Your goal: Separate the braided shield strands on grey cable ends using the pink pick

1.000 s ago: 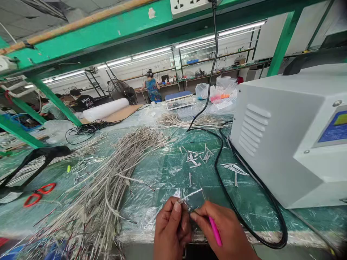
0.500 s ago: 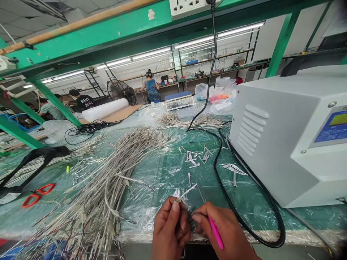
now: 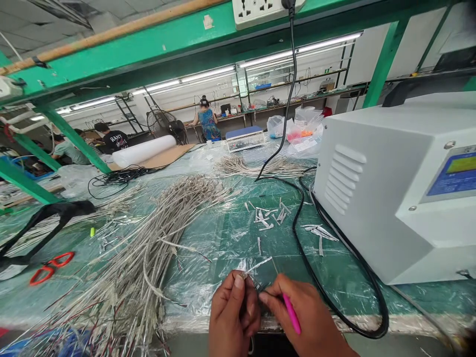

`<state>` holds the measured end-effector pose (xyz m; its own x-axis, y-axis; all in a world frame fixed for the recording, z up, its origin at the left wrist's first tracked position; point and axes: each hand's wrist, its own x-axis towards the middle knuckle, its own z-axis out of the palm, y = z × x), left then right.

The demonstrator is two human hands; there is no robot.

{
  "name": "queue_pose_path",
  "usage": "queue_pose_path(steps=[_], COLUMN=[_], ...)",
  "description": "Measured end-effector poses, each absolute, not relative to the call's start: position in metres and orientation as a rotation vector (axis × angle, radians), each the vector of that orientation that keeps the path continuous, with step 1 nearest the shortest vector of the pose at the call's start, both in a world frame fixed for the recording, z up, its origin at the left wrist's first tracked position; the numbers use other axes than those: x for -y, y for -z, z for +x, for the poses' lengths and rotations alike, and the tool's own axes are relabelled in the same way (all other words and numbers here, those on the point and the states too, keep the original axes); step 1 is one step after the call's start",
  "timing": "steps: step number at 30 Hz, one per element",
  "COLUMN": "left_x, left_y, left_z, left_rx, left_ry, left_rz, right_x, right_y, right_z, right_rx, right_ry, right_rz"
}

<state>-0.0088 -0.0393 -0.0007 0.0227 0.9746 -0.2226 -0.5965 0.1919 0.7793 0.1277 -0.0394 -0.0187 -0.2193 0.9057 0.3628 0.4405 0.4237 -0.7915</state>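
Near the table's front edge, my left hand [image 3: 232, 310] pinches the end of a cable between thumb and fingers. A thin silvery strip [image 3: 261, 265] sticks out from that end, away from me to the right. My right hand [image 3: 303, 312] is closed around a tool with a bright pink handle [image 3: 291, 314]; its working tip is too small to make out. The right fingertips are close beside the left fingers. To the left lies a big bundle of grey cables [image 3: 159, 238] with bare coloured wire ends. Several loose silvery strips [image 3: 263, 218] lie beyond my hands.
A white machine [image 3: 357, 198] with a display stands at right, a black cord [image 3: 308, 270] looping before it. Red-handled scissors [image 3: 52, 267] and a black strap-like piece [image 3: 55, 213] lie at left. Farther back are more cables [image 3: 260, 166] and a scale [image 3: 245, 139]. People sit in the background.
My right hand has shifted slightly left, toward my left fingers, with the pink-handled tool. My left hand keeps its pinch in nearly the same place.
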Motion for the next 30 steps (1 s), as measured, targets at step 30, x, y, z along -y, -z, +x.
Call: queue_pose_path(steps=[30], left_x=[0.039], left_y=[-0.003], left_z=[-0.008], left_rx=[-0.903], left_ry=[-1.327], left_rz=[0.593], right_x=[0.045], right_y=[0.014], right_z=[0.127], right_rx=[1.149], right_ry=[-0.707], right_rz=[-1.244])
